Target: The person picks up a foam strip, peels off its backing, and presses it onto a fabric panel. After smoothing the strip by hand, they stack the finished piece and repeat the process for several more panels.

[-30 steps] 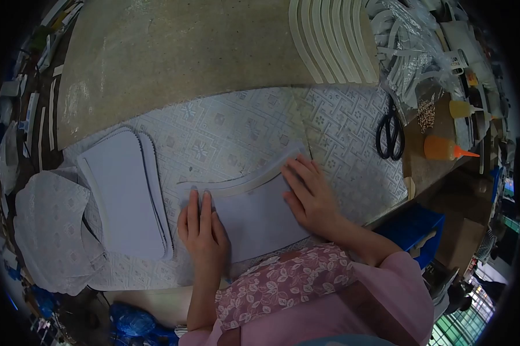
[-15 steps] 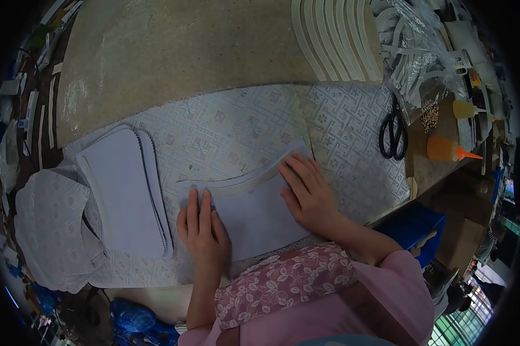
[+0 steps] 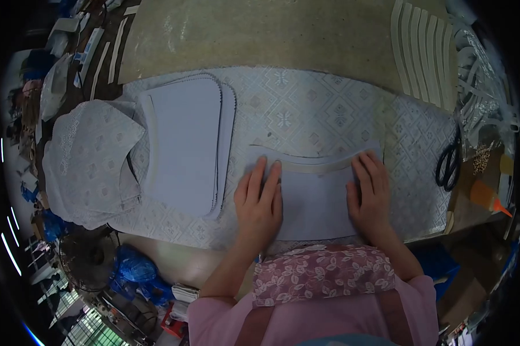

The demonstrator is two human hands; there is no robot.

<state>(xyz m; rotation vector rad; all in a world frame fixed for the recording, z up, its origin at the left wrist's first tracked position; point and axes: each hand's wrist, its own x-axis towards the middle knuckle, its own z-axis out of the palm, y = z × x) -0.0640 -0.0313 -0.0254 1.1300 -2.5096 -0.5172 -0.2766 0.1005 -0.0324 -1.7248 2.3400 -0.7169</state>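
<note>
Most of the far part of the scene is taken up by a large tan board, and against its near edge a pale patterned cloth is spread across the table. To the left a heap of the same patterned fabric pieces is seen, and just right of it, on the cloth, a stack of white cut sheets with rounded corners is laid. At the far right a row of curved cream strips is lined up on the board. In the near middle a white sheet is laid flat on the cloth, with a curved cream strip lying along its far edge. The sheet is pinned down at both ends: the left hand is laid flat on its left end with the fingers straight and held close together, and the right hand is pressed flat on its right end with the fingers slightly spread. Black scissors are seen well apart to the right, and an orange glue bottle lies near them at the table's edge.
</note>
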